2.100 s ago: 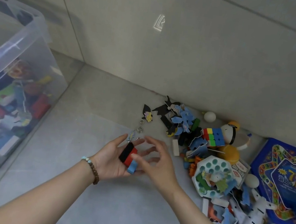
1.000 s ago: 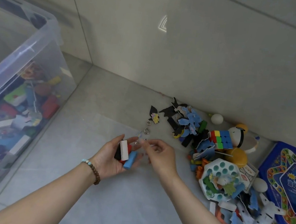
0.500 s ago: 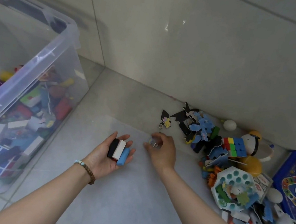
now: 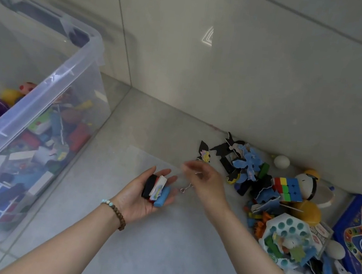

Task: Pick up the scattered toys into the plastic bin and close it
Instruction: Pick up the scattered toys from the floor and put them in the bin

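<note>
While left hand [image 4: 145,194] cups blocks [image 4: 156,190], right hand [image 4: 206,181] pinches keyring [image 4: 186,188].

Translucent, smooth plastic bin [image 4: 44,86], slightly frosted, contents visible through wall. Matt grey floor tile [image 4: 149,247], fine-grained; wall tile [image 4: 263,78] semi-gloss with faint reflection. Thin bright metal wire clasp [image 4: 186,188] hanging from right hand [image 4: 206,181]. Matt blocks [image 4: 156,191] in left hand [image 4: 142,196]. Wooden-looking bead bracelet [image 4: 117,212]. Glossy plastic puzzle cube [image 4: 285,188]. Flat card-like cutouts [image 4: 245,163]

Left grip [image 4: 144,195] cupped, right grip [image 4: 204,181] pinched
</note>
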Motion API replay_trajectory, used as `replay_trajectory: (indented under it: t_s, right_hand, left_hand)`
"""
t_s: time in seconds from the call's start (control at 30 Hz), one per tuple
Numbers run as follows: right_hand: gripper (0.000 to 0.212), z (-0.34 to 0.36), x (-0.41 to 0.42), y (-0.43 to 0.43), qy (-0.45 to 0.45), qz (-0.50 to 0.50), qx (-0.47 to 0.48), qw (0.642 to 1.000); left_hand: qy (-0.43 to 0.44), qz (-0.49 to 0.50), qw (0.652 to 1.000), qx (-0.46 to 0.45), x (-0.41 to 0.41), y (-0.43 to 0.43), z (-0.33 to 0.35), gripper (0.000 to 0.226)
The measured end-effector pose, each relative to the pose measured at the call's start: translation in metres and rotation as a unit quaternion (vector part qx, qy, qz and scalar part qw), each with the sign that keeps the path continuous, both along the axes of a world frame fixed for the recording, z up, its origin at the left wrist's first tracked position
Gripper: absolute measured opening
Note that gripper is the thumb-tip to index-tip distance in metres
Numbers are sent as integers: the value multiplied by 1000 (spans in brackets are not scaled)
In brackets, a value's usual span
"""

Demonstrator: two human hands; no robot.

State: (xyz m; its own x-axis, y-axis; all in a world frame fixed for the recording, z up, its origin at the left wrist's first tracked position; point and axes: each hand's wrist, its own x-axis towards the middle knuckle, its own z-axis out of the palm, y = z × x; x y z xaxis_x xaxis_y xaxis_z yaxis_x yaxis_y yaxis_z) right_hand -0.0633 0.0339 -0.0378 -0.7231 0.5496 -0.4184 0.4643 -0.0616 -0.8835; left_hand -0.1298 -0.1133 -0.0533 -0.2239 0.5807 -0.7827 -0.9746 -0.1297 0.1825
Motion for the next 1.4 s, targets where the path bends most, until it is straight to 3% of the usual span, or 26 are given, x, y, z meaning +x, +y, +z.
replay_trajectory:
  t_s: [0.1, 0.23, 0.43, 0.57, 0.87, 1.07, 1.17, 1.3, 1.4]
  right_hand:
    - [15, -9, -10, 33, -37, -114, 72, 990]
    - [37, -28, -27, 45, -108, -100, 128, 981]
    - [28, -37, -43, 37, -160, -147, 170, 961]
    - [26, -37, -46, 37, -158, -164, 146, 963]
    - [20, -33, -48, 31, -175, -95, 93, 976]
    - [11, -30, -42, 26, -156, -83, 127, 976]
    - [16, -14, -38, 22, -87, -98, 62, 989]
    - [9, 8, -26, 0, -46, 37, -74, 996]
    - [11, -3, -20, 3, -46, 23, 19, 999]
  left_hand:
    - [-7, 22, 1000, 2, -4, 8, 2, 31]
    - [-7, 44, 999, 9, -11, 13, 4, 30]
    - [-2, 31, 1000, 2, -16, 11, 2, 31]
    - [-3, 44, 999, -5, -18, 4, 0, 29]
    - [-6, 41, 999, -3, -17, -3, 3, 29]
    - [-4, 39, 999, -10, -15, -5, 0, 30]
    - [-4, 37, 999, -8, -13, -3, 1, 31]
    - [-7, 28, 1000, -7, -10, 4, 3, 33]
    - [-9, 36, 999, -2, -9, 8, 4, 29]
